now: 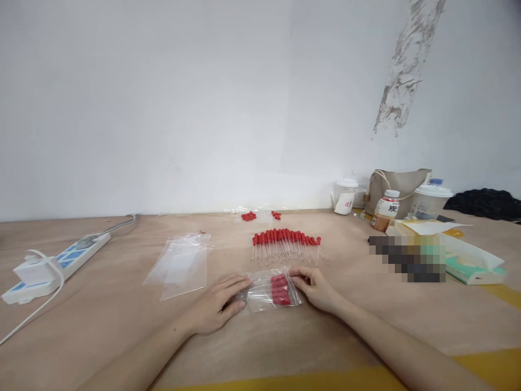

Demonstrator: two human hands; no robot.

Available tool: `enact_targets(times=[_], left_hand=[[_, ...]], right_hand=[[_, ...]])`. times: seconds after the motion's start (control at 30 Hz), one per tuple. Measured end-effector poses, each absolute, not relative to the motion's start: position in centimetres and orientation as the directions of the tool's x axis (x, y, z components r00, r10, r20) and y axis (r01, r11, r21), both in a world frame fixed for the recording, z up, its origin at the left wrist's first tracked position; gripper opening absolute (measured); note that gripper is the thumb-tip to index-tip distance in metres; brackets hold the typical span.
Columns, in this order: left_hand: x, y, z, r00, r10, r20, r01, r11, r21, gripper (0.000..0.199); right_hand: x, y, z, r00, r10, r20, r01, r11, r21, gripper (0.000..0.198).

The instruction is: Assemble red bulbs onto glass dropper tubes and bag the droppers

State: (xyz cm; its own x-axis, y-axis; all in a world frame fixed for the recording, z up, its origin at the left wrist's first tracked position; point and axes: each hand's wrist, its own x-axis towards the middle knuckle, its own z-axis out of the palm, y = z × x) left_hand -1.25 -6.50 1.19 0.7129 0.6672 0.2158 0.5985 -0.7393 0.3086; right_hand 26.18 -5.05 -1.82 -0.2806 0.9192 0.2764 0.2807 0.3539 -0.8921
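A clear plastic bag (pixel 260 296) lies flat in front of me, holding several glass droppers (pixel 280 290) with red rubber bulbs toward its right end. My left hand (pixel 220 304) rests at the bag's left end, fingers stretched and thumb apart. At the upper right corner of the bag, my right hand (pixel 315 288) has its thumb and curled fingers closed on the plastic edge. Just beyond, a row of loose droppers (pixel 285 244) lies with the red bulbs pointing away from me. Flat clear bags (pixel 183 266) are stacked to the left.
Red bulbs (pixel 249 216) lie on plastic near the wall. A power strip (pixel 77 255) with a plug and cable is at far left. On the right are a paper cup (pixel 345 196), a bottle (pixel 385 210), a grey bag (pixel 401 187) and an open box (pixel 474 263).
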Motion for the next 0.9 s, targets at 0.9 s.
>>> enact_targets(times=[0.9], left_hand=[[2.1, -10.9, 4.1, 0.821, 0.517, 0.242, 0.511, -0.855, 0.092, 0.052]], right_hand=[[25.9, -6.2, -0.3, -0.366, 0.852, 0.374, 0.713, 0.515, -0.476, 0.027]])
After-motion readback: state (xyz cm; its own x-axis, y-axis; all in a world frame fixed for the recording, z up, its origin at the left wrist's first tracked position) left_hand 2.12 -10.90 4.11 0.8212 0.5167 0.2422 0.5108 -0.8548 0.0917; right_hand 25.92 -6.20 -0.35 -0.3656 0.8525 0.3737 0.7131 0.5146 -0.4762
